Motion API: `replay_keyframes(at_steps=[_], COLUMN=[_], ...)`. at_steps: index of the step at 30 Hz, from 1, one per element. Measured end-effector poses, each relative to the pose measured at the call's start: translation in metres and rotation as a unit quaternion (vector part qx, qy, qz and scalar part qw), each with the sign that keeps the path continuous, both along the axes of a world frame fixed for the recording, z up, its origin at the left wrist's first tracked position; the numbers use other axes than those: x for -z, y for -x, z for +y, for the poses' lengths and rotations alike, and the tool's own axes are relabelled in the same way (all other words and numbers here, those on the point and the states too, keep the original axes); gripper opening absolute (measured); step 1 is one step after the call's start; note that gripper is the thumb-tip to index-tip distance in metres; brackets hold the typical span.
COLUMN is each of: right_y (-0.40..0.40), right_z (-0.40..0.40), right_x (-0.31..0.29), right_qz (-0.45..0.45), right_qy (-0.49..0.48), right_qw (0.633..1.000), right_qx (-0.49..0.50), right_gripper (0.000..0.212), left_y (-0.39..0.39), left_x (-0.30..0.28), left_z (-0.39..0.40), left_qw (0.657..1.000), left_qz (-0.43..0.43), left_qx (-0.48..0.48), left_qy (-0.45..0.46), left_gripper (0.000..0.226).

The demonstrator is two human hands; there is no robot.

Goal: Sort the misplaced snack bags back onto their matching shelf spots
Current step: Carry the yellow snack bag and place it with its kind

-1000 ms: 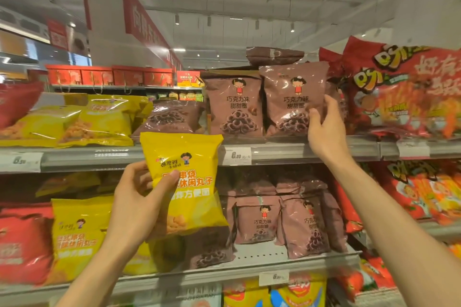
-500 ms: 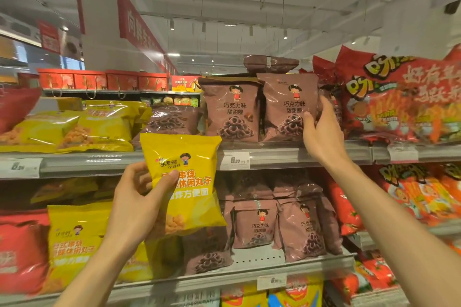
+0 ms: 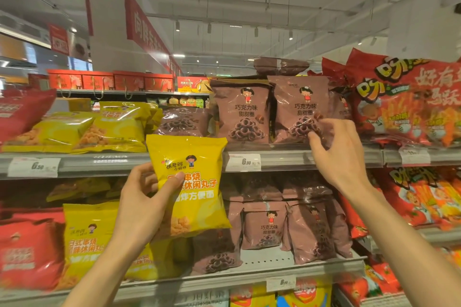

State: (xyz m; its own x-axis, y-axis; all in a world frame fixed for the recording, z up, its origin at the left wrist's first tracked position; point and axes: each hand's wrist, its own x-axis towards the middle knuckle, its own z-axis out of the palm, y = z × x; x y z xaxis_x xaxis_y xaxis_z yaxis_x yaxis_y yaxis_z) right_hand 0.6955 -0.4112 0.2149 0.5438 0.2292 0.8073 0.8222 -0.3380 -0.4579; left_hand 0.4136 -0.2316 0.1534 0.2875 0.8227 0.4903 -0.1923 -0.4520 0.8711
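Head view: your left hand (image 3: 147, 204) grips a glossy yellow snack bag (image 3: 190, 184), puffy, crinkled, upright before the shelf edge (image 3: 104, 162). Your right hand (image 3: 336, 154) pinches the lower corner of a shiny brown snack bag (image 3: 299, 107) standing upright on the upper shelf.

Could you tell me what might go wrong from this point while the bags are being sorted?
1. The right hand touches the lower front of an upright brown bag; a tug could topple it, or the loose brown bag lying on top.
2. The left hand holds the yellow bag by one edge only, so that grip could slip.
3. The yellow pile on the upper shelf lies slumped; an added bag may slide off.
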Motion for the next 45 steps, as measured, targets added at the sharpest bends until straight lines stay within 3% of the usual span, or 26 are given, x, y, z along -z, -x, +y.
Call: replay_keyframes(at_steps=[4,8,12,16,19,23,31,36,40,45], right_y=[0.045,0.098,0.138,0.153,0.154,0.152,0.144,0.151,0.157,0.149], right_z=[0.016,0.046,0.094,0.151,0.178,0.194,0.194,0.178,0.152,0.115], right_x=[-0.002,-0.013,-0.029,-0.042,-0.047,-0.048,-0.042,-0.052,-0.052,-0.04], right_qz=[-0.01,0.0,-0.059,-0.092,-0.018,0.05,0.053,0.074,0.046,-0.027], right_qy=[0.036,0.087,0.143,0.221,0.28,0.325,0.206,0.117,0.089,0.08], right_qw=[0.997,0.983,0.965,0.96,0.952,0.935,0.958,0.95,0.944,0.948], right_qx=[-0.067,-0.164,-0.213,-0.145,-0.12,-0.13,-0.192,-0.279,-0.313,-0.305], right_gripper=[0.017,0.016,0.021,0.052,0.087,0.111,0.088,0.082,0.079,0.083], left_y=[0.019,0.046,0.074,0.093,0.1,0.106,0.118,0.127,0.13,0.116], left_x=[-0.007,-0.017,-0.032,-0.047,-0.054,-0.056,-0.056,-0.059,-0.062,-0.067], left_z=[0.01,0.029,0.051,0.073,0.087,0.099,0.109,0.11,0.107,0.1], left_qw=[1.0,0.999,0.997,0.996,0.997,0.995,0.996,0.996,0.997,0.998], left_qz=[-0.002,0.006,0.007,0.016,0.016,0.028,0.028,0.023,-0.009,-0.023], left_qx=[-0.011,-0.035,-0.061,-0.077,-0.065,-0.07,-0.067,-0.078,-0.068,-0.062], left_qy=[-0.011,-0.03,-0.041,-0.05,-0.049,-0.059,-0.056,-0.047,-0.034,-0.021], left_gripper=[0.035,0.048,0.063,0.076,0.055,0.046,0.052,0.052,0.036,0.048])
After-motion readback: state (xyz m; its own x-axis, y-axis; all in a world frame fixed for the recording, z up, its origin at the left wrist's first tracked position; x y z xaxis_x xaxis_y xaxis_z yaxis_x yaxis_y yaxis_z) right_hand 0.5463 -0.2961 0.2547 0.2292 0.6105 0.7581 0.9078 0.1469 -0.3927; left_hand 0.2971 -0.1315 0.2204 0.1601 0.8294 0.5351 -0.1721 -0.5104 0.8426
